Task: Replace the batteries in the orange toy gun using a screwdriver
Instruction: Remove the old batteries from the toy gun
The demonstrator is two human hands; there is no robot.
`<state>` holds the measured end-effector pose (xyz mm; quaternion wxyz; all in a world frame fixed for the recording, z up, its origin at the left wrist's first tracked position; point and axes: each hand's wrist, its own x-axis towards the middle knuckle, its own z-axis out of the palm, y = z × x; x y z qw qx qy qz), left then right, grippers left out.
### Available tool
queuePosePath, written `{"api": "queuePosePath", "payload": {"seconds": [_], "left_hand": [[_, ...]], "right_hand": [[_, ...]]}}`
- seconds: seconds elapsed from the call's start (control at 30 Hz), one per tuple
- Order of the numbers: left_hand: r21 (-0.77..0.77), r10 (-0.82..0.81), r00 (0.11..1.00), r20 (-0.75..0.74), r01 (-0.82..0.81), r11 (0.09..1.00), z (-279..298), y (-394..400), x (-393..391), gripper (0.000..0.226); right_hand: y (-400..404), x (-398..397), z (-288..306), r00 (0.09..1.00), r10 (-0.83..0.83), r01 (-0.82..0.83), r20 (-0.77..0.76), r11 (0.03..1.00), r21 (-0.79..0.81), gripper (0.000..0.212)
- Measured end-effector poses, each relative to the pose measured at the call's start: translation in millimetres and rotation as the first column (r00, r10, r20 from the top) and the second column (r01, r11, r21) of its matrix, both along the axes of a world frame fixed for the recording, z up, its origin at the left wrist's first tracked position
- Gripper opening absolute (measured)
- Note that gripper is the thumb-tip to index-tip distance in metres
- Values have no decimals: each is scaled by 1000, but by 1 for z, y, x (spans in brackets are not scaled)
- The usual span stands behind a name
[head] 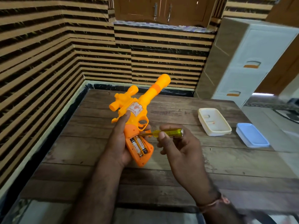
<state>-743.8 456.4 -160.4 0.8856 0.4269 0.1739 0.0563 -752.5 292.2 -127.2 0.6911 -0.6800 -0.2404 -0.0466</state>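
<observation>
The orange toy gun (137, 110) is held up above the wooden worktop (178, 167), barrel pointing away toward the striped wall, and everything else sits in relation to it. On its left side the left hand (120, 141) wraps the grip, fingers clenched around it from behind and the thumb lying up along the body. The grip's compartment is open, no cover in sight, and two batteries (139, 145) lie side by side inside it.

The toy looks like hollow moulded plastic, so I'd judge it light and stiff but smooth enough to twist in the palm; the grip, where it is held, seems the sound place to take it, not the thin trigger guard or the scope on top. The batteries look snug and small, likely needing a lift at one end.

Just right of the grip, the right hand (176, 143) pinches a yellow-handled screwdriver (168, 132), its shaft aimed at the top of the compartment; I cannot tell whether the tip touches.

Farther right of the gun, well apart on the worktop, sit an open cream container (215, 126) and a blue lid (252, 135). Nothing stands between the hands and the compartment.
</observation>
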Motion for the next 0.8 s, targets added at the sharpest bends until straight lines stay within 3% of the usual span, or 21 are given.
{"api": "queuePosePath", "payload": {"seconds": [0.53, 0.8], "left_hand": [[-52, 19, 999, -49, -22, 998, 5, -1, -1, 64], [-75, -24, 999, -45, 21, 997, 6, 2, -3, 63]], "right_hand": [[0, 0, -9, 993, 86, -81, 75, 994, -67, 22], [-2, -3, -7, 923, 73, 46, 377, 953, -298, 23]]}}
